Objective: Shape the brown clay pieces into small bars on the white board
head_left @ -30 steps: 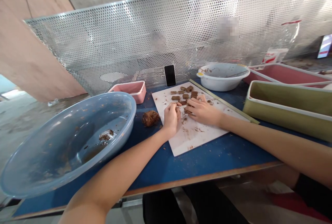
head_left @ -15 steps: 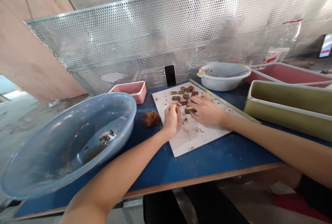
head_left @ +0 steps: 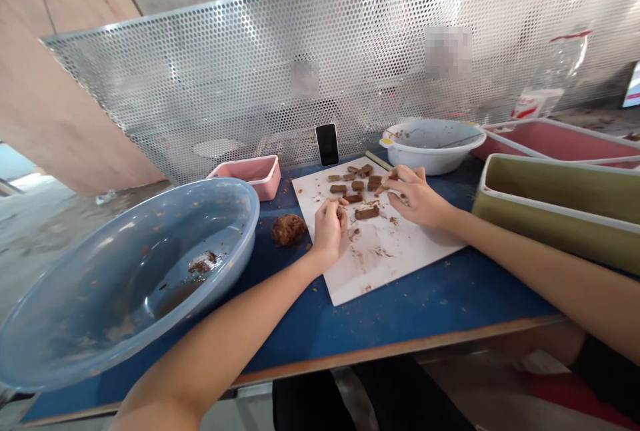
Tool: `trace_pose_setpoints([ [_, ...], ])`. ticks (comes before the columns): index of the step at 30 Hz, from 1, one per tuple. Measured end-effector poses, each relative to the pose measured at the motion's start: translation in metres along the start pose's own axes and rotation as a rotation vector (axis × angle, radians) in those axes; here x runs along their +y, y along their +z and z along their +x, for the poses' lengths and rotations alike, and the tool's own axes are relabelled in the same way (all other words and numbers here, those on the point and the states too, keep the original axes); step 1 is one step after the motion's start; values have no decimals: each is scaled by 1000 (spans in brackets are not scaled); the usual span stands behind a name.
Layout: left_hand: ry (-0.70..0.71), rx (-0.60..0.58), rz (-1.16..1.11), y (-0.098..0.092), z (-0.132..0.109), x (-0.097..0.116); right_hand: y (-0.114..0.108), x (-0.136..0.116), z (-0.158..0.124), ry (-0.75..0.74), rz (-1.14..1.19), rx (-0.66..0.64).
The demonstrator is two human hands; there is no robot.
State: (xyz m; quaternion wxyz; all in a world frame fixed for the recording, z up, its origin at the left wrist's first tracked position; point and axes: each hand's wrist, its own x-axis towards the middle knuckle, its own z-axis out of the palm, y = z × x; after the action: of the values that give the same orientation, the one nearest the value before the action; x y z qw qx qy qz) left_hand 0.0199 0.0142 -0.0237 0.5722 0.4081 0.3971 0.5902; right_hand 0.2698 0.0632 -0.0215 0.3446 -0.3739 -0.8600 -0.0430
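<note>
First, at far left, a large blue basin (head_left: 75, 311) sits on the blue worktop (head_left: 290, 324), a wet brown clump (head_left: 203, 262) and some murky liquid in its bottom. Behind its right rim is a small pink tub (head_left: 271, 186); just right of the basin, a rough brown lump (head_left: 289, 230) rests on the worktop. Next comes the left hand (head_left: 329, 228), set at the left part of a white board (head_left: 385, 274), its fingers curled inward; from where I stand, I cannot tell whether they enclose anything. Beyond it a dark-screened phone (head_left: 327, 144) stands upright before the perforated metal panel (head_left: 225, 98). Small brown blocks (head_left: 338, 188) lie grouped on the far half of the board, with one longer block (head_left: 367, 213) nearer, between the two hands, which are apart. The right hand (head_left: 413, 198) has its fingers spread and bent, fingertips beside the group; contact cannot be made out. Past the board's far corner stands a whitish basin (head_left: 433, 163) with residue inside, followed by a green trough (head_left: 555, 224), a pink trough (head_left: 580, 138) behind it, and a clear bottle (head_left: 547, 88) with a red-and-white label.
</note>
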Motion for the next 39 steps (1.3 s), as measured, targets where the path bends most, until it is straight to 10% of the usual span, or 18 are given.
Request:
trace_pose_setpoints([
  [39, 3, 1, 42, 3, -3, 7, 26, -20, 12, 111, -9, -222],
])
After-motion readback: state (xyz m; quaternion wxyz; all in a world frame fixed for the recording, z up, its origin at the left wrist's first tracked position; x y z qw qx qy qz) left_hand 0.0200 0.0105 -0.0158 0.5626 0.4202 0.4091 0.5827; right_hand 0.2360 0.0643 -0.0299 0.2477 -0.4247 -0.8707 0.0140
